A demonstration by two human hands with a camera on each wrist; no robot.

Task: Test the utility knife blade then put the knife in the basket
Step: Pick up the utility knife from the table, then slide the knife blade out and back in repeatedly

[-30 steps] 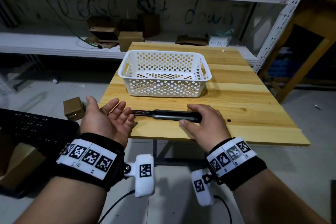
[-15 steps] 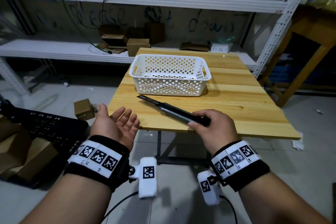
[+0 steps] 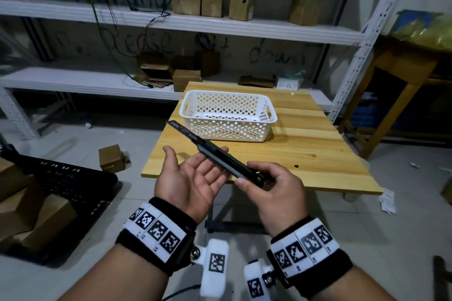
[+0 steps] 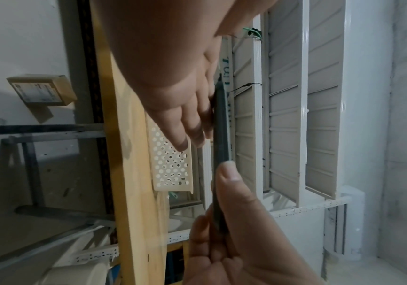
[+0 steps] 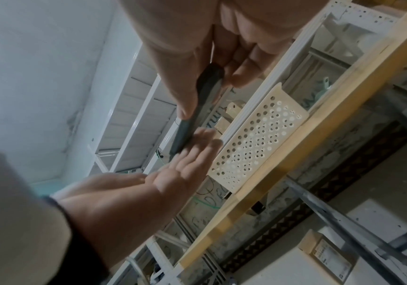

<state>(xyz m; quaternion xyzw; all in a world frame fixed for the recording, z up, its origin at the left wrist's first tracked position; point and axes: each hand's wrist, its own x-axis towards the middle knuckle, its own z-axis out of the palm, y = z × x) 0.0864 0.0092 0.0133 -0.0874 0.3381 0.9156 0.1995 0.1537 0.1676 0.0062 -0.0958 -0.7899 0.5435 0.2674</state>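
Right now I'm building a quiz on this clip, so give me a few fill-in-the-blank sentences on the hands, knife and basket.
1. The utility knife is gripped at its handle end by the ____ hand.
2. The left hand lies under the knife with its palm facing ____.
3. The white basket stands on the wooden ____.
4. The knife's blade is slid ____.

Missing words: right; up; table; out
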